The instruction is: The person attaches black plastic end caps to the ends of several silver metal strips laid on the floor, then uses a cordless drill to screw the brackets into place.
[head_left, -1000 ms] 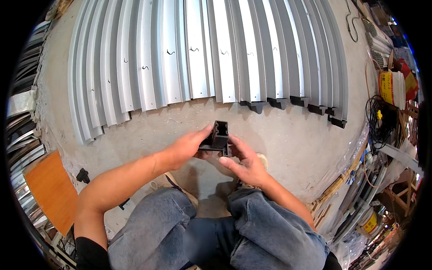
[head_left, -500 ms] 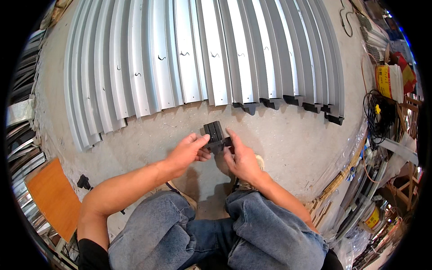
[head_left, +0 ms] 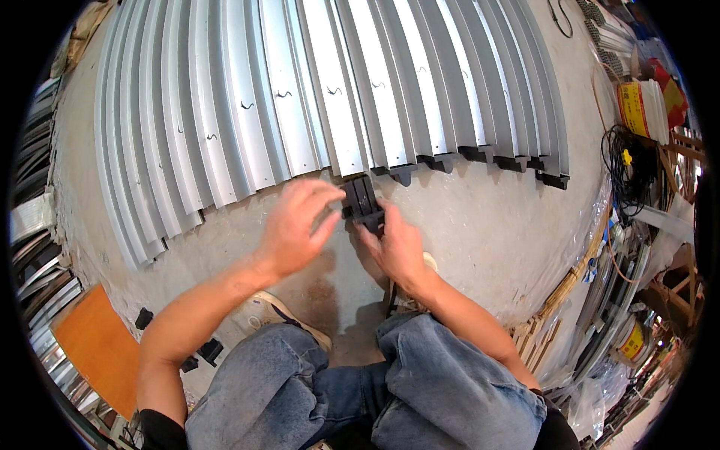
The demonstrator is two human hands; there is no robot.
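Black plastic-looking end piece (head_left: 365, 202) is in my right grip (head_left: 400, 251), fingers and thumb closed on its near end, with the rest of it poking out ahead. Left grip (head_left: 296, 225) is loose and a bit blurry, fingers parted with nothing in them, tips right by the piece's left side. Honestly can't tell if they're touching it. Just beyond the piece are the ends of the silver metal channels (head_left: 341, 112); can't tell if it's touching one or sitting just short.

Off to the right of my grip, several channels have similar black pieces (head_left: 439, 161) at their ends, while the ones over to the left look mostly bare. So my read is that this is the lining-up step. Next move probably calls for a firm right grip with no twist, left fingers steadying the channel, then a straight push. Going in crooked seems like the main risk.

More black bits (head_left: 211, 350) lie on the concrete floor (head_left: 480, 255), behind and left of my left grip.
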